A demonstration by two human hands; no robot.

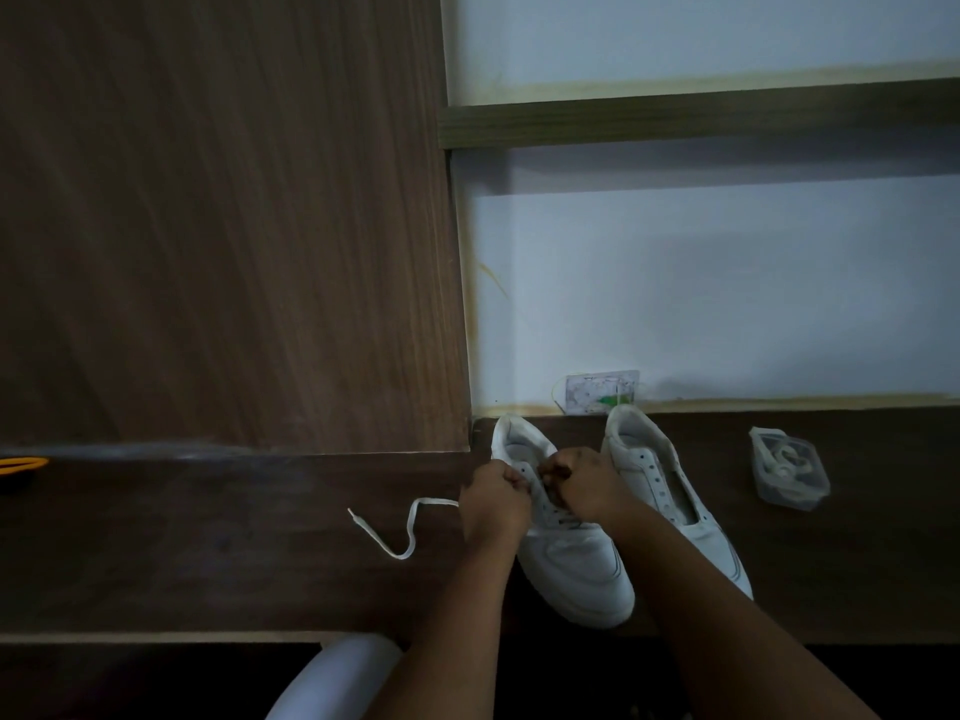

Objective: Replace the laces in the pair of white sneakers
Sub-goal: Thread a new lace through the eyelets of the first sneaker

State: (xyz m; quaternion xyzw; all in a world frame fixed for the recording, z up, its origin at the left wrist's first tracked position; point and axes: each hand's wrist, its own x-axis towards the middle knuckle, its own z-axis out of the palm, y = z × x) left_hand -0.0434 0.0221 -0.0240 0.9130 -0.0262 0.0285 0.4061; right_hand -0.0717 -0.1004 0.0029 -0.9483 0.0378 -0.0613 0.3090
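Observation:
Two white sneakers stand side by side on a dark wooden desk, toes toward me. Over the eyelets of the left sneaker (571, 558) both hands are curled. My left hand (493, 504) grips a white lace (400, 530) whose free end trails left across the desk. My right hand (582, 483) pinches at the lacing area; what it holds is hidden by its fingers. The right sneaker (670, 491) has bare eyelets and no lace.
A clear plastic packet (789, 475) with a coiled white lace lies right of the shoes. A wall socket (597, 389) sits behind them. A tall wooden panel (234, 226) rises at the left. A white chair arm (337, 678) is below the desk edge.

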